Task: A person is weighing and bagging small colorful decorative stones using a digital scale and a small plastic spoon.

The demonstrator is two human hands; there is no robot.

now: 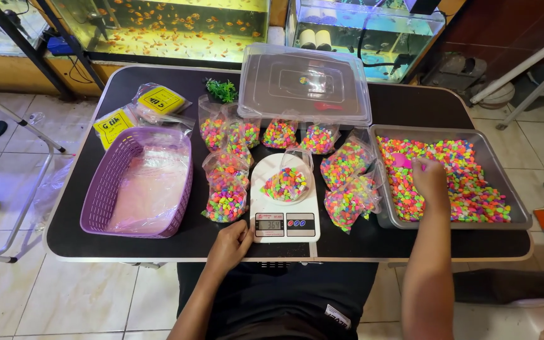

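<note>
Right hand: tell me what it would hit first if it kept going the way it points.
The right hand points away from the person, fingers down in the gravel of the grey tray. Straight on it would push into more gravel and the pink scoop, then probably the tray's far wall; depth is unclear.

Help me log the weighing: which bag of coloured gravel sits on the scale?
The open bag on the white scale, directly in front of the person. The other gravel bags lie on the black table around it.

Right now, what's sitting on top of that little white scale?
An open clear bag of multicoloured pebbles sits on the scale. The platform beneath it is mostly hidden.
</note>
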